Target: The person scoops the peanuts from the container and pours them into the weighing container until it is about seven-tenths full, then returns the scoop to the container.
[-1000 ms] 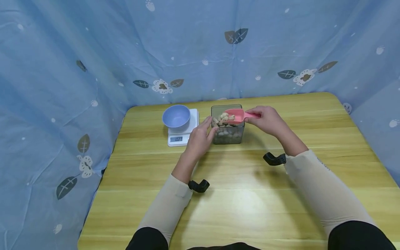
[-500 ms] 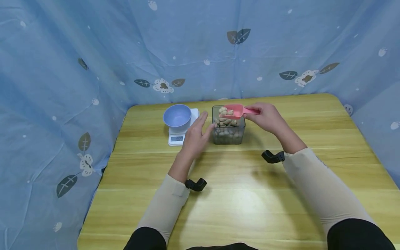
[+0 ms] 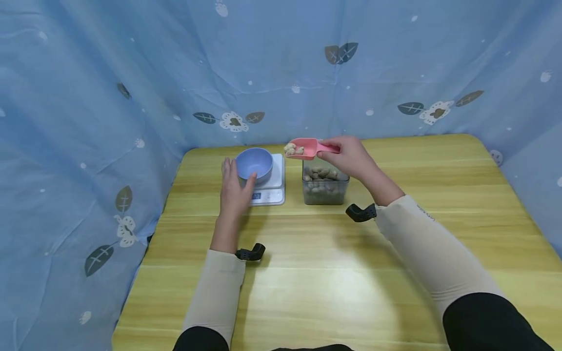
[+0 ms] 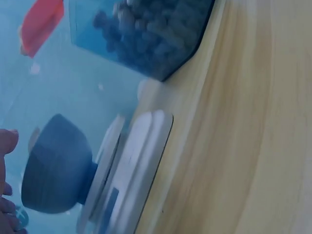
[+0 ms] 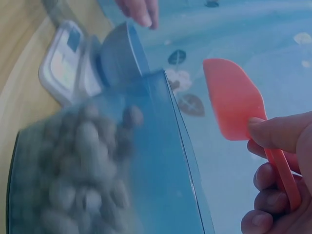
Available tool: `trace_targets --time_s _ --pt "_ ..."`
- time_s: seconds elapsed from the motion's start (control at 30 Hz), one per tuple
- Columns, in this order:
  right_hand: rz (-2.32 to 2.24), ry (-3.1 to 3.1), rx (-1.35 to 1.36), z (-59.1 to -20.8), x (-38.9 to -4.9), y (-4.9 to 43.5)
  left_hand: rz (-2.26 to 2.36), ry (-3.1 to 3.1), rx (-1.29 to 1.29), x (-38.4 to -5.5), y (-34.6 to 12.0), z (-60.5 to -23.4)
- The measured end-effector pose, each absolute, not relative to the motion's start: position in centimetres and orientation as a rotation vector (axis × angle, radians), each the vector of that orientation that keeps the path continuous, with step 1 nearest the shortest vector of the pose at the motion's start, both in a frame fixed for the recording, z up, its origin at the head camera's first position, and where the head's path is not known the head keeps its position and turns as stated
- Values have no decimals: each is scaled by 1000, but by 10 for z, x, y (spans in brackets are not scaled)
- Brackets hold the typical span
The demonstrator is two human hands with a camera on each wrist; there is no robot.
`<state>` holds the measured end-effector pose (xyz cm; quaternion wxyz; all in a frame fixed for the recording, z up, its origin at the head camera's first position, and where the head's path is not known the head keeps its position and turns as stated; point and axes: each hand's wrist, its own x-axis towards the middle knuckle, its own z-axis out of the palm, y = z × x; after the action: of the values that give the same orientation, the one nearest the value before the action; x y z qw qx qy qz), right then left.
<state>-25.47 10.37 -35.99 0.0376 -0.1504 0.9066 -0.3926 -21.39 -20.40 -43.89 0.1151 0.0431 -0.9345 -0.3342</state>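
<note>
In the head view my right hand (image 3: 349, 155) grips the handle of a pink scoop (image 3: 307, 148) loaded with several peanuts (image 3: 293, 149). The scoop is in the air between the clear container and the bowl. More peanuts (image 3: 321, 174) lie in the clear square container (image 3: 325, 196) below my right hand. A blue bowl (image 3: 254, 163) sits on a white kitchen scale (image 3: 275, 195). My left hand (image 3: 234, 190) is at the bowl's near left side, thumb and fingers spread; whether it touches the bowl I cannot tell. Part of the scale's display is hidden behind that hand.
The wooden table (image 3: 316, 278) carries the scale and container near its back edge. A blue patterned curtain (image 3: 290, 63) hangs behind and to the sides. Each wrist wears a black camera mount, one visible beside the left wrist (image 3: 251, 252).
My right hand has lifted the loaded scoop out of the container and leftward. My left hand has left the container's side and moved left to the bowl.
</note>
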Motion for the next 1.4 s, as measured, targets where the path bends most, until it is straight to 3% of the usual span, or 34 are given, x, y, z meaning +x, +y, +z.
trace_targets --time_s 0.43,0.83,1.17,1.4 --pt "-1109 2780 -592 -368 -263 43 -1154 -2761 178 -218 -210 -452" --pt "-441 3112 -874 -370 -260 7 -1136 -2771 152 -219 -206 -455" --pt "-116 3273 -1124 -365 -252 3 -1111 -2748 127 -219 -206 -455" --pt "-347 3278 -1041 -362 -254 15 -1106 -2758 107 -218 -207 -453"
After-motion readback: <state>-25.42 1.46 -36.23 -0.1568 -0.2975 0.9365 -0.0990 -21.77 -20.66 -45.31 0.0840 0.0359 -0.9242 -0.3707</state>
